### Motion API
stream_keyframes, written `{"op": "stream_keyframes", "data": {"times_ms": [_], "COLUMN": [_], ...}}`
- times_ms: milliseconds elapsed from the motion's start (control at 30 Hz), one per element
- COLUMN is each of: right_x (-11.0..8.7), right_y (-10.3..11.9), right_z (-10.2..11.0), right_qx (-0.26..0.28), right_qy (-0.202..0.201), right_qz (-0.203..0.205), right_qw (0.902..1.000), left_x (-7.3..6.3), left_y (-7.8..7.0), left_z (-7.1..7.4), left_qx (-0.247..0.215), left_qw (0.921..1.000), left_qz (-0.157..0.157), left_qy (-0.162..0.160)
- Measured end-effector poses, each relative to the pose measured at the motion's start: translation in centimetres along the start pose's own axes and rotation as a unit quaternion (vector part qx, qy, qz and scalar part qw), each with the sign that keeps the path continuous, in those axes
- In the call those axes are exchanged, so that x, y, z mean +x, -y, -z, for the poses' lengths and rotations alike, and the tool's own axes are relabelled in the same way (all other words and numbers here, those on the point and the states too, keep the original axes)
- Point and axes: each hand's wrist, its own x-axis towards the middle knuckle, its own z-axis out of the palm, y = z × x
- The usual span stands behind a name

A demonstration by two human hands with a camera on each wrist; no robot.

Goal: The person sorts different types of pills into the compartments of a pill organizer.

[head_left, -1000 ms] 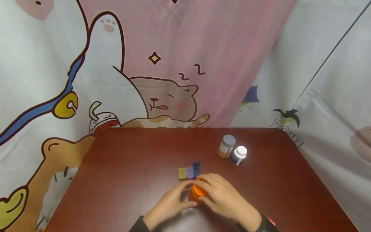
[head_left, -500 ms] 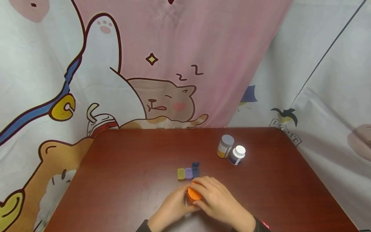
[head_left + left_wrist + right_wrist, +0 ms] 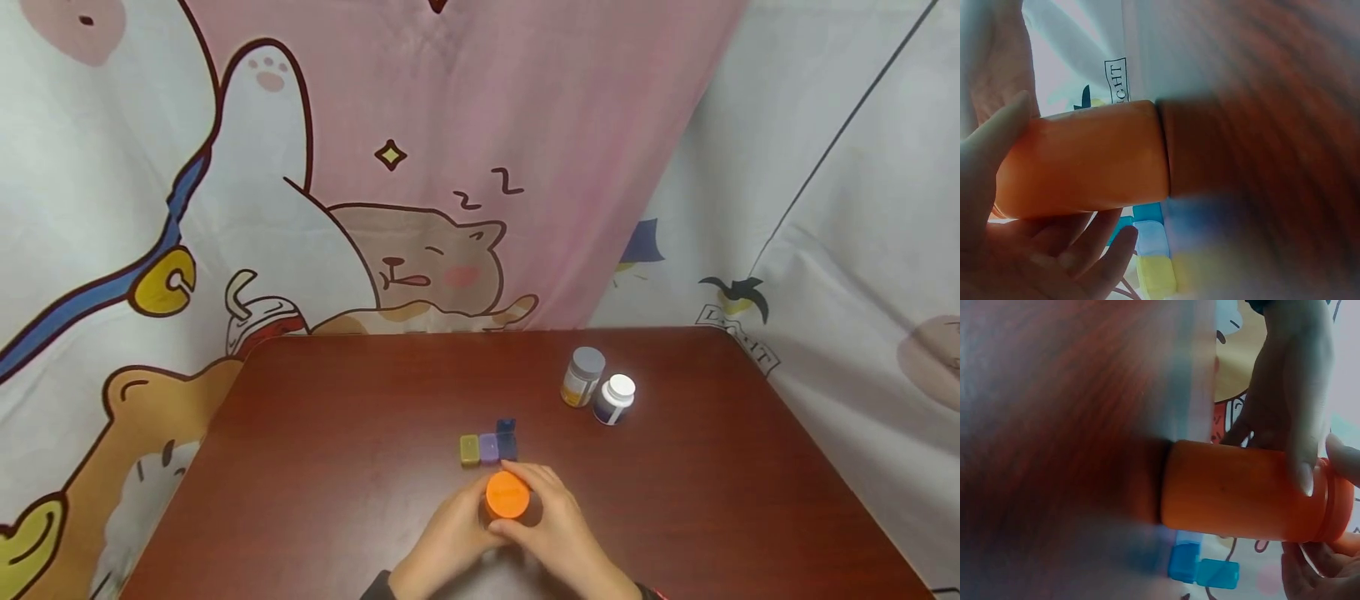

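Observation:
An orange plastic pill bottle (image 3: 507, 495) with an orange cap (image 3: 1339, 500) stands upright on the table, between the two hands. My left hand (image 3: 448, 533) holds its body, thumb on one side and fingers on the other, as both wrist views show. My right hand (image 3: 561, 529) grips the cap's rim between thumb and fingers, leaving the cap's top in sight. Just beyond the hands lies a small pill organizer with a yellow compartment (image 3: 469, 451), a purple compartment (image 3: 489, 449) and a dark blue compartment (image 3: 507, 447), whose blue lid (image 3: 506, 426) is raised.
Farther back on the right stand a grey-capped bottle (image 3: 582, 377) and a smaller white-capped bottle (image 3: 615, 400), close together. The reddish-brown table (image 3: 337, 417) reaches back to a cartoon-printed curtain (image 3: 435, 100).
My right hand has turned around the cap; its fingers, which lay across the top, now sit at the rim. The left hand stays around the bottle. The head view has shifted slightly.

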Motion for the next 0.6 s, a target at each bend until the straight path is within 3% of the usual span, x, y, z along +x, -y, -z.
{"op": "stream_keyframes", "data": {"times_ms": [200,367,600], "right_x": [0.1,0.6,1.1], "right_y": [-1.3,-2.1,-2.5], "right_z": [-0.1,0.1,0.7], "right_qx": [0.025,0.054,0.062], "right_qy": [-0.012,0.011,0.050], "right_qz": [0.033,0.037,0.031], "right_qw": [0.9991,0.9978,0.9963], "left_x": [-0.1,0.1,0.3], "left_y": [0.1,0.2,0.4], "left_z": [0.3,0.4,0.4], "left_qx": [0.015,0.054,0.069], "left_qw": [0.9999,0.9985,0.9975], "left_qz": [-0.002,0.007,0.007], "left_qy": [0.000,-0.007,-0.014]}}
